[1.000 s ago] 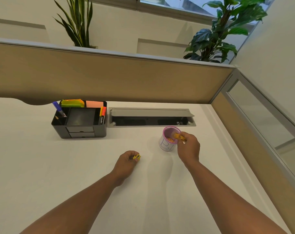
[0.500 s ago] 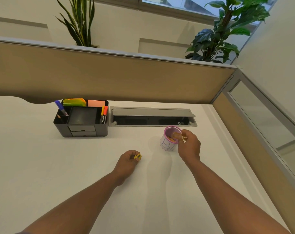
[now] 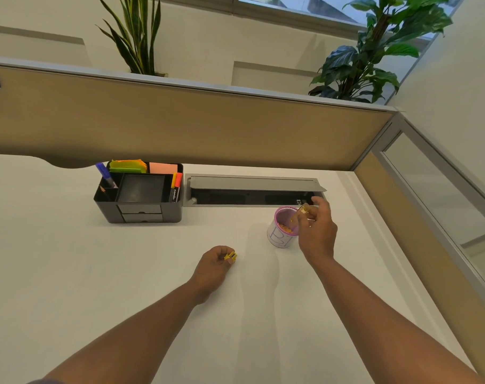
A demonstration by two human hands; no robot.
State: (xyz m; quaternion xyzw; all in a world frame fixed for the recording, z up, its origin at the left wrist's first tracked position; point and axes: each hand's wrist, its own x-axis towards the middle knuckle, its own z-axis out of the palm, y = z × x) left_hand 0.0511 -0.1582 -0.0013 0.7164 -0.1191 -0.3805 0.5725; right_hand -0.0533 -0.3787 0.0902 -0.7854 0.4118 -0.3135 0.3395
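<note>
A small white cup with a pink rim (image 3: 280, 234) stands on the white desk (image 3: 69, 273), holding several small orange-yellow pieces. My right hand (image 3: 317, 231) hovers at the cup's right rim and pinches a small yellowish piece (image 3: 303, 209) above it. My left hand (image 3: 213, 266) rests on the desk to the cup's left, fingers curled round a small yellow clip-like piece (image 3: 230, 256).
A black desk organiser (image 3: 140, 199) with pens, markers and sticky notes stands at the back left. A grey cable tray with its lid raised (image 3: 252, 191) lies behind the cup. A tan partition (image 3: 180, 126) walls the desk's back and right side.
My right hand has lifted slightly and shifted right at the cup's rim with its yellowish piece. My left hand stays in place with its yellow piece.
</note>
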